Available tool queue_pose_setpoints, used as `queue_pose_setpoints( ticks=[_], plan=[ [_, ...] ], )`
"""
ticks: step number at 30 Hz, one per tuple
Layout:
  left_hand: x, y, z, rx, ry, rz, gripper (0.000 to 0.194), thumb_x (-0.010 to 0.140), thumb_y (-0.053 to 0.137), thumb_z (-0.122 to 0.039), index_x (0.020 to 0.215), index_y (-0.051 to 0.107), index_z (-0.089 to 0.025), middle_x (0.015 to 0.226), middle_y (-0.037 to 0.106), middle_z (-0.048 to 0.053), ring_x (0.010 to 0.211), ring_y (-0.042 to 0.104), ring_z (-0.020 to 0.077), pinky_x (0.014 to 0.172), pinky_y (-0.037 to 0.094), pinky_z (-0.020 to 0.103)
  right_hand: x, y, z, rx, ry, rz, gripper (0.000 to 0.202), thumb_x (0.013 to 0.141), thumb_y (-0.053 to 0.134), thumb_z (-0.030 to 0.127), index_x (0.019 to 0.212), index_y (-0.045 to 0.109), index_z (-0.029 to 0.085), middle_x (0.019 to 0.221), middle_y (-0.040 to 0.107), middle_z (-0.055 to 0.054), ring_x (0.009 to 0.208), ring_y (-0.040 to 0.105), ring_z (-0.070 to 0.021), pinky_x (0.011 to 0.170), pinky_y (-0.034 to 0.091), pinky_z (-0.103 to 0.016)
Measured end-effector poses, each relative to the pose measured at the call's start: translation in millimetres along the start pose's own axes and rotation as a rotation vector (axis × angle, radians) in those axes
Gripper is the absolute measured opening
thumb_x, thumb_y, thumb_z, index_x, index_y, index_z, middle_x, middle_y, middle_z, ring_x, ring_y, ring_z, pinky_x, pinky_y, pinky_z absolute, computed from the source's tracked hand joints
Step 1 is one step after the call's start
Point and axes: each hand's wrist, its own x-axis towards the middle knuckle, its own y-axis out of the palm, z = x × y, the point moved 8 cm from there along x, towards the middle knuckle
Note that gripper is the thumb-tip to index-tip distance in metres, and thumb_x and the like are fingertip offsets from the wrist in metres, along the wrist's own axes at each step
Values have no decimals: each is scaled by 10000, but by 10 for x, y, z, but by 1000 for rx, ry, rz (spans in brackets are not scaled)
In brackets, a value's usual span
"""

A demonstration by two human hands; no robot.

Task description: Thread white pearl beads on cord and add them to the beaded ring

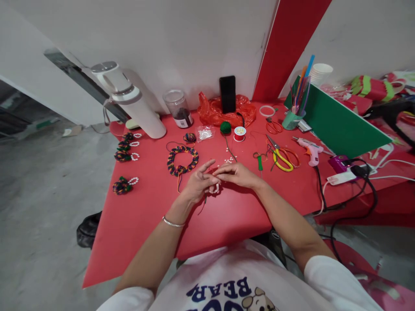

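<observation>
My left hand (198, 183) is closed on a short string of white beads (215, 188), which curves below the fingers. My right hand (239, 175) meets it from the right, thumb and fingertips pinched together at the left fingers; what lies in that pinch is too small to make out. Just beyond the hands lie loose white beads (228, 160). To the left of them rests a braided ring of dark multicoloured yarn (167, 163). A green ball of yarn (225, 127) and a spool of red thread (239, 134) stand farther back.
Several yarn pieces with bead loops (122, 185) line the left edge. Behind stand a white bottle (145, 114), a clear jar (179, 110) and a phone (228, 94). Yellow-handled scissors (282, 160), a pink glue gun (310, 150) and a power strip (342, 178) with cables lie right.
</observation>
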Motion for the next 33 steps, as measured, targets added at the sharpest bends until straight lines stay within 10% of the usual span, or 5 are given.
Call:
queue_pose_setpoints(
  ticks=[9, 33],
  plan=[
    [30, -25, 93, 10, -48, -4, 1277, 512, 1024, -369, 1569, 374, -66, 650, 740, 38, 397, 547, 104, 384, 295, 178, 1, 193, -126, 318, 96, 57, 408, 857, 768, 559, 902, 760, 154, 782, 740, -37, 752, 707, -173, 768, 562, -321],
    [102, -141, 205, -76, -95, 39, 1070, 515, 1025, -388, 1419, 553, -67, 655, 744, 54, 333, 488, 73, 348, 315, 167, -17, 173, 129, -438, -156, -95, 145, 977, 574, 144, 869, 653, 201, 939, 642, -30, 909, 596, -167, 861, 455, -306]
  ],
)
